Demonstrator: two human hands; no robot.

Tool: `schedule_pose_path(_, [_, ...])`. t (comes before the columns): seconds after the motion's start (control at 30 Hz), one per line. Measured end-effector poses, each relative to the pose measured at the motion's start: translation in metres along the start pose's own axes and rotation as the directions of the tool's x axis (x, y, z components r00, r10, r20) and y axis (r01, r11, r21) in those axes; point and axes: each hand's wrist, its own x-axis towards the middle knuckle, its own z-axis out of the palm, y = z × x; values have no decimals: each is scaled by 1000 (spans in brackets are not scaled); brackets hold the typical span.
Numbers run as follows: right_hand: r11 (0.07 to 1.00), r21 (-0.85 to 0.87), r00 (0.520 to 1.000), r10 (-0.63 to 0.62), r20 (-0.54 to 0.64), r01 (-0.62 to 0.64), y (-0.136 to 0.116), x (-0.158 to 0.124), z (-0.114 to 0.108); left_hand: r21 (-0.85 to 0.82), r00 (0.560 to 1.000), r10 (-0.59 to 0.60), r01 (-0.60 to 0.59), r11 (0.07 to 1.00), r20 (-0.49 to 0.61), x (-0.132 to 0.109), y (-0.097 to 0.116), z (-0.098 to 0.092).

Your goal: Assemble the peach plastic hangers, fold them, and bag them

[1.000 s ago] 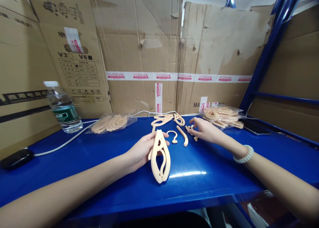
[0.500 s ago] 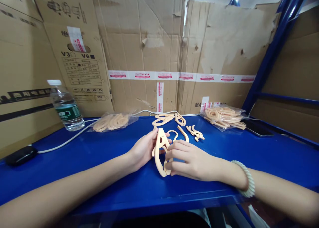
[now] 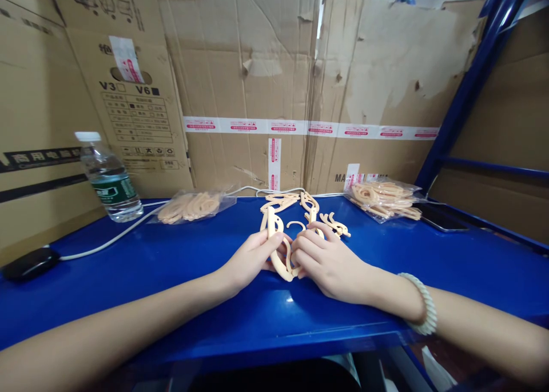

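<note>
A beige plastic folding hanger (image 3: 279, 262) is held between both hands just above the blue table, its two arms spread in a V that meets at the near end. My left hand (image 3: 251, 259) is closed round the left arm, thumb on top. My right hand (image 3: 330, 262) grips the right arm (image 3: 313, 215), and its fingers cover most of that part. Just beyond the hands lies a loose curved hook (image 3: 295, 224). Further back are more beige hanger pieces (image 3: 281, 200) and, to the right, a small heap of hooks (image 3: 337, 224).
Clear bags of beige hanger parts lie at the back left (image 3: 191, 206) and back right (image 3: 383, 199). A water bottle (image 3: 112, 189), a black device (image 3: 31, 263) with a white cable, and a phone (image 3: 442, 217) are around. Cardboard panels (image 3: 244, 89) wall the blue table (image 3: 171, 306).
The hanger's arms have swung apart; my right hand has moved slightly right with one arm, while my left thumb has come over the other. The view has shifted a little.
</note>
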Motion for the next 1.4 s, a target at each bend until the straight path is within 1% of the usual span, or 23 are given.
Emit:
schedule_pose_path(0.1, [998, -23, 998, 57, 16, -56, 0, -1, 2, 9, 1000, 21, -21, 1000, -22, -1, 1, 1])
schedule_pose_path(0.23, [996, -16, 995, 90, 37, -89, 2, -1, 4, 4, 999, 14, -14, 1000, -39, -1, -2, 1])
schedule_pose_path(0.33, [996, -6, 995, 94, 36, -94, 3, -1, 4, -12, 997, -7, 6, 1000, -80, 0, -4, 2])
schedule_pose_path(0.47, [996, 54, 997, 74, 26, -76, 1, 0, 3, -48, 990, -39, 33, 998, -138, 0, -4, 3])
schedule_pose_path(0.6, [996, 62, 998, 59, -21, -58, 5, 0, 0, -132, 982, -100, 79, 988, -158, 1, 0, 2])
schedule_pose_path(0.67, [987, 120, 990, 113, -83, -103, 14, -2, -1, -140, 981, -94, 71, 988, -169, 1, 0, 1])
schedule_pose_path(0.73, [956, 221, 964, 226, -143, -191, 29, -6, -1, -114, 983, -72, 53, 992, -169, 1, 0, 0])
schedule_pose_path(0.8, [917, 293, 934, 324, -151, -270, 45, -10, 0, -92, 986, -74, 61, 994, -151, 1, -1, 0])
schedule_pose_path(0.87, [897, 315, 928, 359, -103, -312, 60, -13, 0, -84, 987, -86, 76, 994, -134, 0, -1, 1])
schedule_pose_path(0.97, [895, 334, 948, 319, -13, -296, 69, -15, 1, -85, 987, -92, 81, 993, -130, 0, -1, 0])
schedule_pose_path(1.07, [859, 436, 962, 263, 75, -269, 65, -13, 0, -85, 985, -97, 86, 993, -140, 0, 0, 0])
schedule_pose_path(1.13, [829, 486, 961, 239, 135, -275, 60, -11, -1, -84, 985, -101, 90, 992, -137, 0, 1, 1])
schedule_pose_path(1.27, [813, 511, 958, 193, 213, -278, 56, -11, -1, -92, 987, -101, 90, 992, -121, 1, 1, 1])
schedule_pose_path(1.4, [808, 503, 943, 187, 277, -308, 58, -13, 0, -104, 989, -96, 84, 991, -109, 1, -1, 0])
